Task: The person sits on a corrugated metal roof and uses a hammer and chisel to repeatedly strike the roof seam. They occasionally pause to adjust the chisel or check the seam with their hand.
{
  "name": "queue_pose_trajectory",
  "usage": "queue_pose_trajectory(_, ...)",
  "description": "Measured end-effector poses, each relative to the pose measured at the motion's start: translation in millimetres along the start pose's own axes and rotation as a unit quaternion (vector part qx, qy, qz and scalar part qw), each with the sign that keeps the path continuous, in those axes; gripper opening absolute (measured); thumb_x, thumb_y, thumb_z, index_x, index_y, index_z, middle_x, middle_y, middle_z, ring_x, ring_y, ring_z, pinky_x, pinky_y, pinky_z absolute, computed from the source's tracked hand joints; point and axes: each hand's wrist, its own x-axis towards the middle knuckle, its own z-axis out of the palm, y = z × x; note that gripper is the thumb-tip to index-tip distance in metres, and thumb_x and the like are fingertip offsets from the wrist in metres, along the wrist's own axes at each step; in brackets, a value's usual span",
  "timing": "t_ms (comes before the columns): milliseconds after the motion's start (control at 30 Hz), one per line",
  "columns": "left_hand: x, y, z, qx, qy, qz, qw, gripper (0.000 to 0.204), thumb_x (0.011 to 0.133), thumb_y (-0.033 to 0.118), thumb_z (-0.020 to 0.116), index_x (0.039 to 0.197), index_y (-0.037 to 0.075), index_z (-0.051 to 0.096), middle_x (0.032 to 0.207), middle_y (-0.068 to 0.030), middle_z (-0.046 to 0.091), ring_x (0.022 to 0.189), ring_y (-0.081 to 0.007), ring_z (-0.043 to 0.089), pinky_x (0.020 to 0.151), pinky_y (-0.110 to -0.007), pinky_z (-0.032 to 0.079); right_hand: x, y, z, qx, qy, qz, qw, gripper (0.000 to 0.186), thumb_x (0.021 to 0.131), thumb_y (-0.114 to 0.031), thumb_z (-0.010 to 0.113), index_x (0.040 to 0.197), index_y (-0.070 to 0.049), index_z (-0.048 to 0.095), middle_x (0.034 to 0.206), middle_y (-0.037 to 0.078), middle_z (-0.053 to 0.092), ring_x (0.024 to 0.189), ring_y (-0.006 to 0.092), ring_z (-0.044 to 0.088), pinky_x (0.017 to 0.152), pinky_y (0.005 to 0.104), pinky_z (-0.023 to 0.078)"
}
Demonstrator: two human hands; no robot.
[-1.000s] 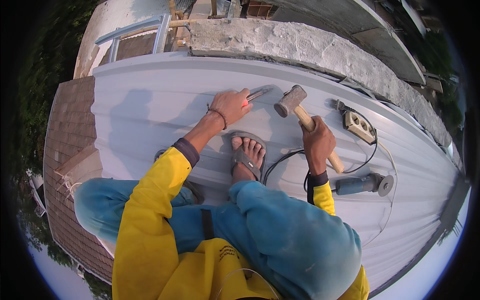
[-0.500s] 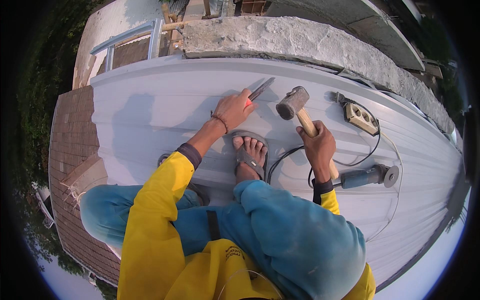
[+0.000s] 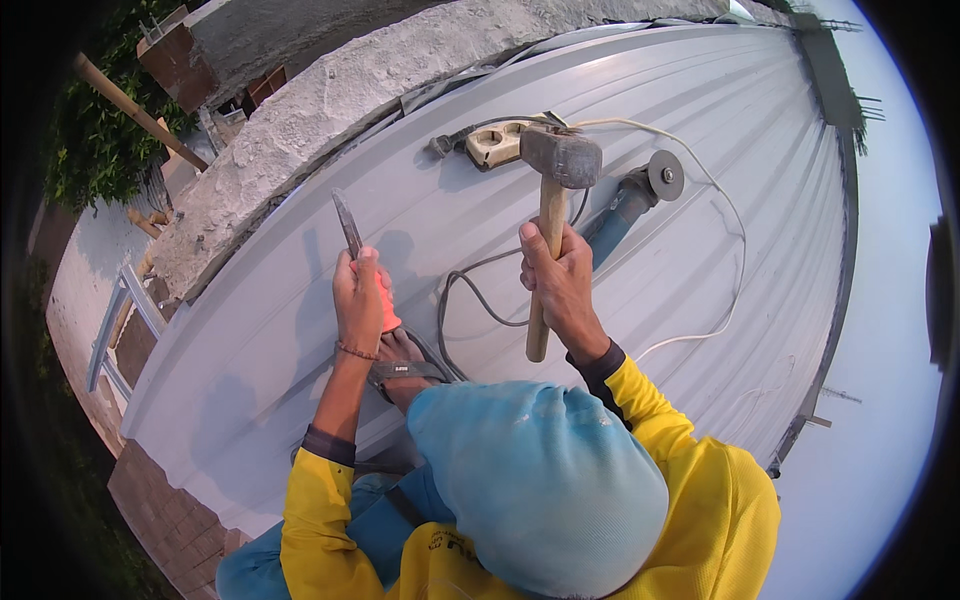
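Note:
In my left hand is a chisel with an orange-red grip; my fingers wrap round that grip and the steel blade points away from me. My right hand is closed round the wooden handle of a club hammer, its dark metal head up and away from me. The two tools are apart. Below the left hand, my sandalled foot rests on the pale metal roof sheet.
Beyond the hammer lie a cream socket strip and a blue angle grinder with a cutting disc. Black and white cables cross the ribbed sheet. A rough concrete wall borders its far side; the roof edge drops off at right.
My view has swung to the right. The hammer has come up higher, its handle now more upright, and the chisel's blade has turned from pointing right to pointing away and slightly left.

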Motion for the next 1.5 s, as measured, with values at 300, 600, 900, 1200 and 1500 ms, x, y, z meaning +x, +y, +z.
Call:
queue_pose_trajectory(300,9.9,-9.7,-6.1,0.171,-0.024,0.059,0.983,0.028,0.095,0.022,0.059,0.112,0.000,0.053,0.085,-0.0104,0.062,0.071,-0.0202,0.061,0.062,-0.035,0.051,252.6,-65.3,-152.6,-0.011,0.246,-0.104,0.964,0.022,0.090,-0.012,0.067,0.093,0.005,0.054,0.078,0.009,0.058,0.063,0.0216,0.061,0.058,0.0364,0.054)
queue_pose_trajectory(600,0.1,2.0,-18.4,0.338,-0.043,0.110,0.934,0.047,0.088,0.017,0.060,0.130,0.003,0.045,0.108,-0.0258,0.066,0.096,-0.0489,0.064,0.084,-0.052,0.051,414.7,-16.5,-214.2,-0.216,0.264,-0.147,0.928,0.050,0.081,-0.020,0.060,0.118,0.013,0.053,0.109,0.027,0.065,0.099,0.0352,0.068,0.088,0.0398,0.053)
queue_pose_trajectory(900,-4.9,28.2,4.8,0.332,-0.091,0.087,0.935,0.056,0.086,0.010,0.060,0.138,0.004,0.041,0.113,-0.0230,0.066,0.099,-0.0446,0.066,0.086,-0.050,0.052,443.3,-14.8,-208.6,-0.496,0.207,-0.106,0.837,0.039,0.088,-0.037,0.062,0.095,0.001,0.069,0.090,0.019,0.068,0.088,0.0307,0.068,0.075,0.0403,0.053)
queue_pose_trajectory(1200,-3.8,31.6,61.6,0.223,-0.066,0.154,0.960,0.068,0.083,0.000,0.061,0.142,0.000,0.027,0.121,-0.0253,0.059,0.100,-0.0428,0.066,0.088,-0.049,0.053,219.7,-49.3,-92.2,-0.338,0.016,-0.189,0.922,0.049,0.101,-0.043,0.061,0.118,0.002,0.065,0.083,0.005,0.063,0.068,0.0114,0.055,0.061,0.0252,0.044)
queue_pose_trajectory(1500,16.3,44.9,123.4,0.199,-0.118,0.320,0.919,0.069,0.081,-0.003,0.062,0.142,-0.001,0.031,0.128,-0.0261,0.048,0.122,-0.0429,0.051,0.097,-0.048,0.046,106.5,-30.2,6.1,-0.204,-0.193,-0.029,0.959,0.041,0.106,-0.043,0.052,0.111,-0.003,0.063,0.081,-0.001,0.058,0.061,0.0046,0.051,0.049,0.0203,0.038)
